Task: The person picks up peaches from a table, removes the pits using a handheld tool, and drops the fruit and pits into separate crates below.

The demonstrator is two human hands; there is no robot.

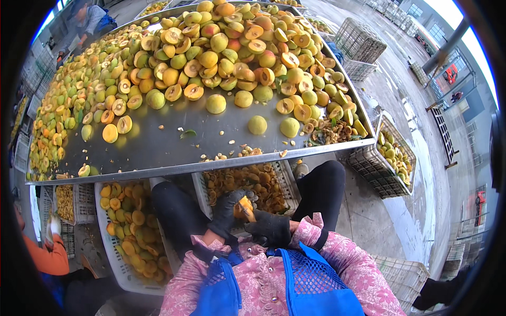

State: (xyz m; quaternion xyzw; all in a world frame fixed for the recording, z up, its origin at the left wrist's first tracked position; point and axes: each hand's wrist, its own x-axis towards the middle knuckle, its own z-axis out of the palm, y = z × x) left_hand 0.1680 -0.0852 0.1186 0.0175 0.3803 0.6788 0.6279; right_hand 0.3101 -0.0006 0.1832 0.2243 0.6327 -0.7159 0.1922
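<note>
While your left hand (pixel 227 210) grips a fruit piece (pixel 244 208) between your legs (pixel 176 216), your right hand (pixel 268 227) sits against it, can't tell its grip; metal table (pixel 174 154) juts ahead, loaded fruit crate (pixel 107 239) crowds your left.

Head camera: close above left grip (pixel 226 211) and right grip (pixel 269 229)
Camera facing: down, forward over bench (pixel 150 150) beyond them
</note>
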